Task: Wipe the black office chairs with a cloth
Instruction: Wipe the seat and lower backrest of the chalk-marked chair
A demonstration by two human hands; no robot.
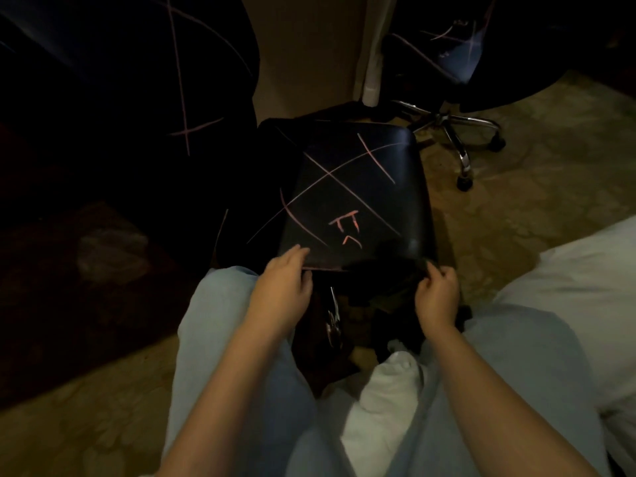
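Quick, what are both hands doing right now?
Left hand: open, fingers resting on the front edge of the chair seat.
Right hand: closed, holding the dark cloth.

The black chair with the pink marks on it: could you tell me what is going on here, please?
A seated person faces the black chair seat. Their left hand rests on its near edge; their right hand grips a dark cloth at its near right corner. The pink marks cross the seat, so wiping has not visibly begun. Another marked chair stands behind it.
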